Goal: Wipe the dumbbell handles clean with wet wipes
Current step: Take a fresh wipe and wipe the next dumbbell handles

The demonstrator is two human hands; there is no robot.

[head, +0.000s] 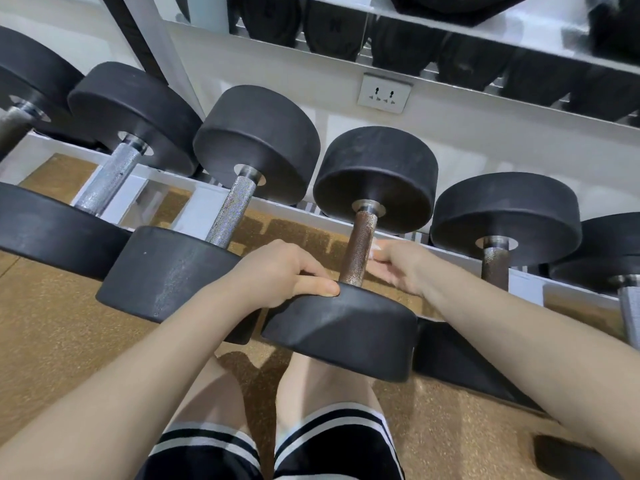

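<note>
Just below the middle of the frame, my left hand (284,271) rests on the near black head of the dumbbell (341,336) I am working at, thumb laid flat along its top edge and fingers curled over the rim. Its rusty brown handle (358,249) runs up from there to the far head, at centre. Right of the handle my right hand (398,268) is blurred, fingers loosely bent and reaching toward the bar; I cannot tell whether it touches it or holds anything. More dumbbells lie along the white rack (194,199) to either side, the ones at upper left with bright silver handles (230,213). A wall socket (384,95) sits at upper centre
</note>
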